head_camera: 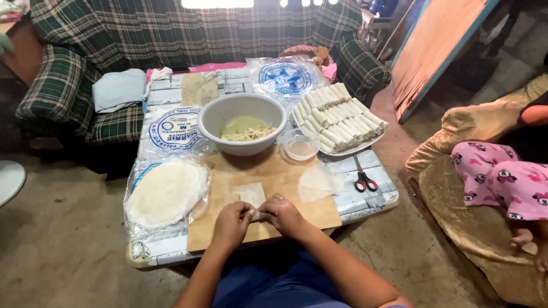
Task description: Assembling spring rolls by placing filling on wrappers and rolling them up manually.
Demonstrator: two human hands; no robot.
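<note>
Your left hand [231, 221] and right hand [283, 214] meet at the near edge of the wooden board [285, 177], fingers pinched on a thin wrapper [252, 197] that lies on the board and reaches away from you. A stack of round wrappers [165, 191] lies left, a bowl of filling [242, 124] farther off, a tray of finished rolls [338, 117] far right, scissors [364, 181] right.

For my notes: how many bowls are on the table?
2: a big grey bowl mid-table with filling, and a small clear bowl just right of it. None seems hidden.
</note>
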